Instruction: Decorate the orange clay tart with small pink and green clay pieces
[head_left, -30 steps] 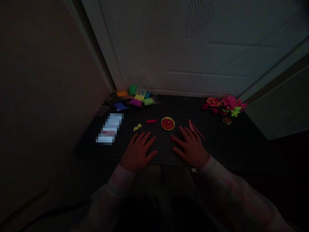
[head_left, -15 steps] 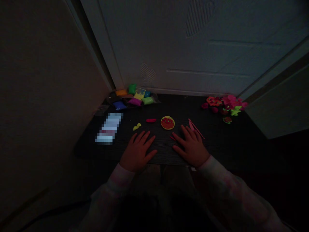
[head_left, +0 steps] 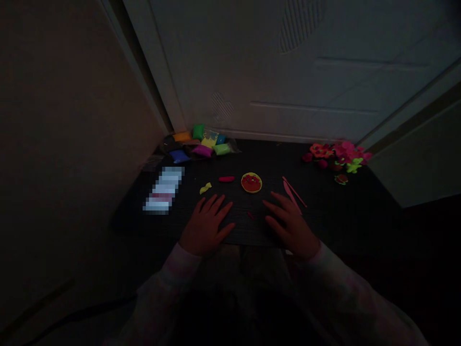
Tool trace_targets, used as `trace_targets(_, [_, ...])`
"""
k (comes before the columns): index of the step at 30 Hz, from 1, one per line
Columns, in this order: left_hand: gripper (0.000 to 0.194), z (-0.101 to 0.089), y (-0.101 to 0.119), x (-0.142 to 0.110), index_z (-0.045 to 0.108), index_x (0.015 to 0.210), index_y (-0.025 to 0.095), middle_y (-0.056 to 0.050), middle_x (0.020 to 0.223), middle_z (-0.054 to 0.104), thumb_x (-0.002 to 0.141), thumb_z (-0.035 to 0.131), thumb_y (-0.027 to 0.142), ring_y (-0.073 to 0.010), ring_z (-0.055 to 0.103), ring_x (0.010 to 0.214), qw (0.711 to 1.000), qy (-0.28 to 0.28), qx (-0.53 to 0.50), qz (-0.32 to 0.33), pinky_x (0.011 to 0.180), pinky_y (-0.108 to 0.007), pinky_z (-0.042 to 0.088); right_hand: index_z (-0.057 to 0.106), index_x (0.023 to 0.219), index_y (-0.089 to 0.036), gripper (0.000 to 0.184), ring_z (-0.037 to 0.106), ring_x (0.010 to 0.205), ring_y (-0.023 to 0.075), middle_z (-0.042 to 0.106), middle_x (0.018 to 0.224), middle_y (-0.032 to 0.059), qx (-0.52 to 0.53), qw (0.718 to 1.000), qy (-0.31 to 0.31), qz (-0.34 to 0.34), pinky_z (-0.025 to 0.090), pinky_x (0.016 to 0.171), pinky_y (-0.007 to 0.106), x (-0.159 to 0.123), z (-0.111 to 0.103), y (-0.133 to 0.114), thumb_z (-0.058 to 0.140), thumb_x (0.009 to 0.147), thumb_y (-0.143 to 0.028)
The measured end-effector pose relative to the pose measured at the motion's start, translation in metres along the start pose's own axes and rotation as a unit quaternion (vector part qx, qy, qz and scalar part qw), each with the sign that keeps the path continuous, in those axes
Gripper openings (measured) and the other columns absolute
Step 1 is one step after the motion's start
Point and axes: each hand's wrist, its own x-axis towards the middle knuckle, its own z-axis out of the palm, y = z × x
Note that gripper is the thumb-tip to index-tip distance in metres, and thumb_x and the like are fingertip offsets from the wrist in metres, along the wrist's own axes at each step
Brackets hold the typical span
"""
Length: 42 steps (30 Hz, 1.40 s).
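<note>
My left hand (head_left: 205, 226) lies flat near the table's front edge with its fingers spread, holding nothing. Just beyond its fingertips are a twisted yellow piece of clay (head_left: 205, 188) and a red clay roll (head_left: 226, 179). My right hand (head_left: 292, 225) is open too, fingers apart, close to a pink clay knife (head_left: 290, 194) and a thin pink stick (head_left: 295, 192). Between the hands lies a small thin red strip (head_left: 250, 215). Farther back sits a round clay disc (head_left: 251, 185) with a yellow rim, a brown-orange face and red bits on top.
Bags of coloured clay (head_left: 202, 151) are heaped at the back left. A blurred bright phone-like screen (head_left: 164, 190) lies at the left. Pink and orange clay flowers (head_left: 345, 152), a yellow-green figure (head_left: 354, 166) and a small burger-like piece (head_left: 341, 179) are at the back right. A white door (head_left: 266, 81) stands behind.
My right hand has shifted right and towards me, away from the small red strip, which now shows fully nearer the middle. My left hand stays in place.
</note>
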Motion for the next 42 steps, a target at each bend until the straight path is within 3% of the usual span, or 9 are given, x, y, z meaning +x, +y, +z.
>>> trace_targets(4, [0.051, 0.000, 0.000, 0.001, 0.039, 0.126, 0.022, -0.010, 0.134, 0.038, 0.083, 0.036, 0.048, -0.0272, 0.031, 0.124, 1.000, 0.000, 0.000, -0.003, 0.099, -0.049, 0.025, 0.062, 0.093, -0.018, 0.027, 0.054, 0.098, 0.0206, 0.058, 0.106, 0.0111, 0.006, 1.000, 0.012, 0.025, 0.043, 0.084, 0.038, 0.002, 0.007, -0.006, 0.049, 0.079, -0.038])
trace_targets(13, [0.051, -0.003, 0.002, 0.001, 0.039, 0.126, 0.022, -0.009, 0.135, 0.038, 0.083, 0.036, 0.047, -0.0270, 0.031, 0.124, 1.000, -0.010, -0.006, -0.010, 0.100, -0.048, 0.025, 0.063, 0.077, -0.019, 0.011, 0.056, 0.087, 0.0205, 0.063, 0.093, 0.0076, 0.013, 1.000, 0.002, 0.026, 0.043, 0.078, 0.038, 0.016, 0.019, -0.022, 0.053, 0.077, -0.025])
trace_targets(19, [0.050, -0.003, 0.001, 0.001, 0.041, 0.125, 0.021, -0.010, 0.133, 0.040, 0.081, 0.040, 0.046, -0.0275, 0.032, 0.124, 1.000, -0.005, -0.023, -0.013, 0.100, -0.049, 0.025, 0.063, 0.081, -0.019, 0.010, 0.056, 0.091, 0.0202, 0.062, 0.096, 0.0072, 0.030, 1.000, -0.004, 0.009, 0.043, 0.080, 0.038, 0.012, 0.016, -0.015, 0.056, 0.075, -0.023])
trace_targets(24, [0.040, -0.004, 0.001, 0.003, 0.054, 0.113, 0.021, -0.010, 0.124, 0.050, 0.078, 0.050, 0.040, -0.0283, 0.039, 0.118, 0.994, 0.030, -0.101, -0.026, 0.098, -0.051, 0.028, 0.062, 0.090, -0.020, 0.017, 0.056, 0.093, 0.0198, 0.061, 0.099, 0.0080, 0.050, 0.999, 0.007, 0.001, 0.044, 0.081, 0.039, 0.005, 0.013, -0.005, 0.054, 0.076, -0.025])
trace_targets(28, [0.027, -0.001, 0.017, 0.014, 0.062, 0.100, 0.022, -0.006, 0.109, 0.059, 0.076, 0.054, 0.033, -0.0233, 0.047, 0.108, 0.989, 0.054, -0.137, -0.029, 0.095, -0.046, 0.033, 0.062, 0.089, -0.020, 0.017, 0.056, 0.092, 0.0202, 0.062, 0.098, 0.0082, 0.056, 0.998, 0.011, 0.000, 0.044, 0.081, 0.040, 0.004, 0.013, -0.003, 0.054, 0.076, -0.026])
trace_targets(34, [0.014, 0.006, 0.038, 0.029, 0.066, 0.084, 0.024, -0.002, 0.090, 0.062, 0.075, 0.057, 0.029, -0.0197, 0.051, 0.093, 0.982, 0.077, -0.170, -0.027, 0.092, -0.044, 0.035, 0.064, 0.075, -0.021, 0.010, 0.057, 0.090, 0.0207, 0.064, 0.093, 0.0070, 0.051, 0.998, 0.021, 0.011, 0.044, 0.079, 0.041, 0.009, 0.015, -0.008, 0.054, 0.075, -0.026])
trace_targets(38, [0.012, 0.005, 0.038, 0.029, 0.066, 0.083, 0.024, -0.002, 0.088, 0.062, 0.075, 0.057, 0.026, -0.0191, 0.051, 0.092, 0.978, 0.079, -0.191, -0.026, 0.092, -0.044, 0.034, 0.062, 0.080, -0.021, 0.013, 0.058, 0.088, 0.0184, 0.064, 0.092, 0.0061, 0.056, 0.998, 0.037, 0.020, 0.045, 0.078, 0.036, 0.011, 0.012, -0.008, 0.051, 0.078, -0.029])
trace_targets(42, [0.014, 0.003, 0.036, 0.028, 0.066, 0.085, 0.024, -0.002, 0.089, 0.063, 0.073, 0.059, 0.024, -0.0202, 0.052, 0.092, 0.971, 0.084, -0.224, -0.028, 0.091, -0.044, 0.036, 0.058, 0.082, -0.018, 0.023, 0.060, 0.073, 0.0143, 0.064, 0.079, 0.0049, 0.037, 0.996, 0.061, 0.048, 0.047, 0.063, 0.027, 0.022, 0.012, -0.006, 0.039, 0.085, -0.031])
